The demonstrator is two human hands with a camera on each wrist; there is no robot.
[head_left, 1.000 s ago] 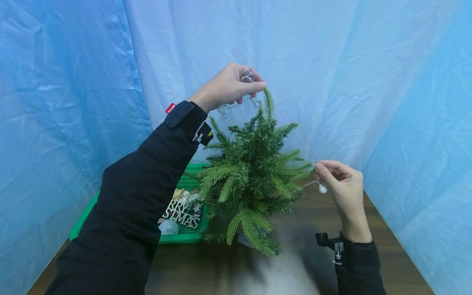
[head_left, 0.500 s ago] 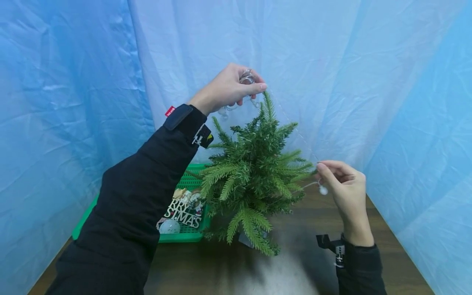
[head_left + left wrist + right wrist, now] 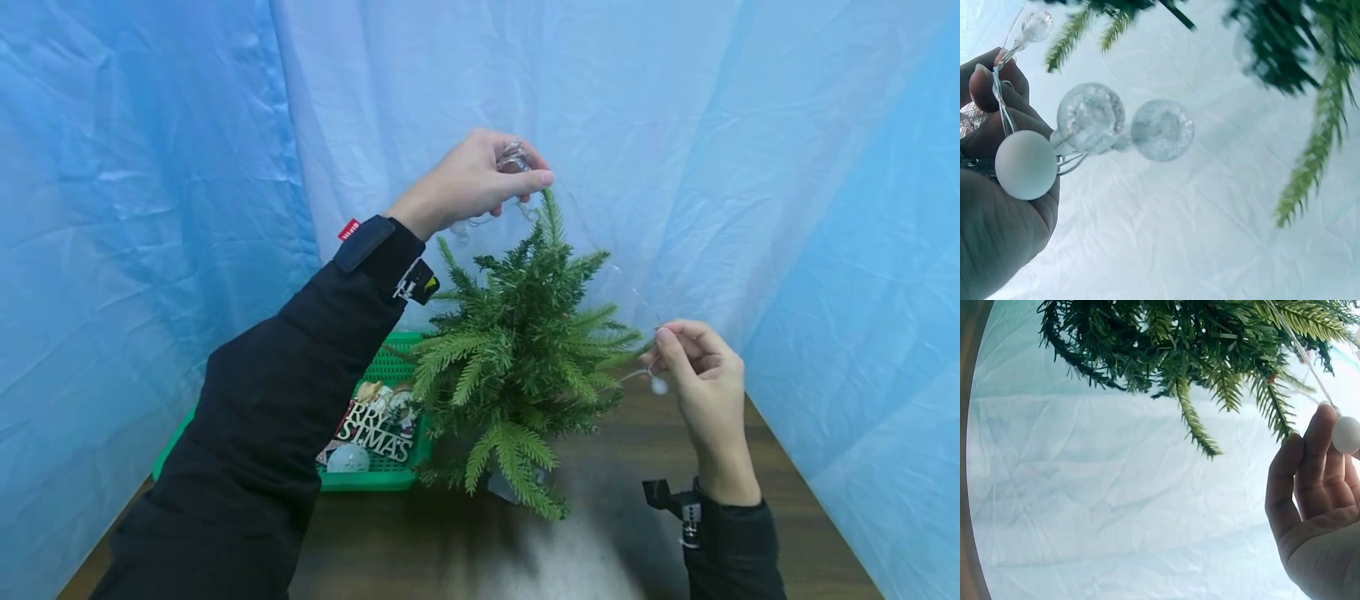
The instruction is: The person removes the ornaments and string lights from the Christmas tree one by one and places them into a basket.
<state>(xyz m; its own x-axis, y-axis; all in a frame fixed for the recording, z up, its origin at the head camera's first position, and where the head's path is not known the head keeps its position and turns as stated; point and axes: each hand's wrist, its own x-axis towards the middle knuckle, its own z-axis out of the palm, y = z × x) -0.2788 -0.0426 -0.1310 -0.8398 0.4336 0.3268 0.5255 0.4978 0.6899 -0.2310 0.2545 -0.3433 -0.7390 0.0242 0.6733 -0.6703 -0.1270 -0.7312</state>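
A small artificial Christmas tree (image 3: 517, 358) stands mid-table on a grey base (image 3: 510, 485). By its top tip, my left hand (image 3: 491, 179) grips a coiled bundle of string lights (image 3: 514, 158). The left wrist view shows clear bulbs (image 3: 1091, 119) and a white bulb (image 3: 1027, 165) hanging from that hand. A thin clear wire runs from there down to my right hand (image 3: 705, 367), which pinches it beside the tree's right-hand branches. Below those fingers dangles a white bulb (image 3: 658, 386), its wire leading into the branches. A branch tip (image 3: 1285, 428) overlaps the right fingertips.
Behind my left forearm, a green plastic basket (image 3: 375, 481) sits on the dark wooden table (image 3: 420, 550). It holds a "Merry Christmas" sign (image 3: 375, 433), a pale ball (image 3: 348, 457) and other small ornaments. Blue cloth (image 3: 637, 108) surrounds the table at the back and sides.
My left hand has shifted slightly right, still holding the bundle. My right hand has drifted a little right and up. The wire between them now hangs in a looser curve.
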